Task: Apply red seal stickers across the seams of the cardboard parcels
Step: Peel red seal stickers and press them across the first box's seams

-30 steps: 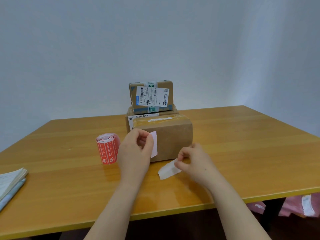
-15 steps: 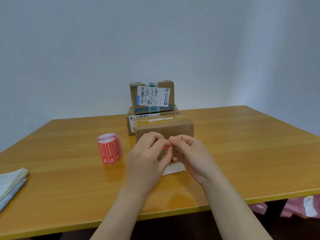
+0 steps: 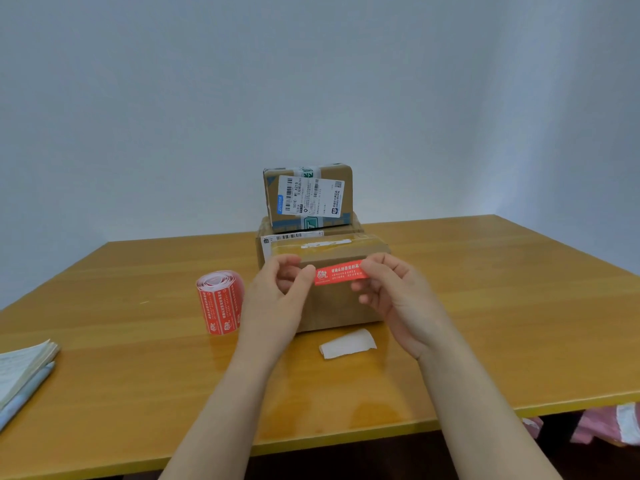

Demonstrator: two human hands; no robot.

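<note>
A red seal sticker [image 3: 338, 272] is stretched level between my two hands, printed side toward me. My left hand [image 3: 277, 299] pinches its left end and my right hand [image 3: 394, 292] pinches its right end. The sticker hangs just in front of the upper front edge of the nearest cardboard parcel [image 3: 341, 306]; whether it touches the parcel I cannot tell. Behind that parcel sits a second parcel [image 3: 266, 244], with a third labelled parcel [image 3: 308, 199] standing on it. A roll of red seal stickers [image 3: 220, 302] stands upright left of my left hand.
A white strip of backing paper [image 3: 347, 344] lies on the wooden table [image 3: 485, 306] in front of the nearest parcel. A notebook [image 3: 20, 372] rests at the table's left edge. Pink bags [image 3: 609, 426] lie below the table's right front edge.
My right hand dropped the white backing paper onto the table, then joined my left hand. Both hands have since pulled apart, spreading the red sticker flat in front of the parcel.
</note>
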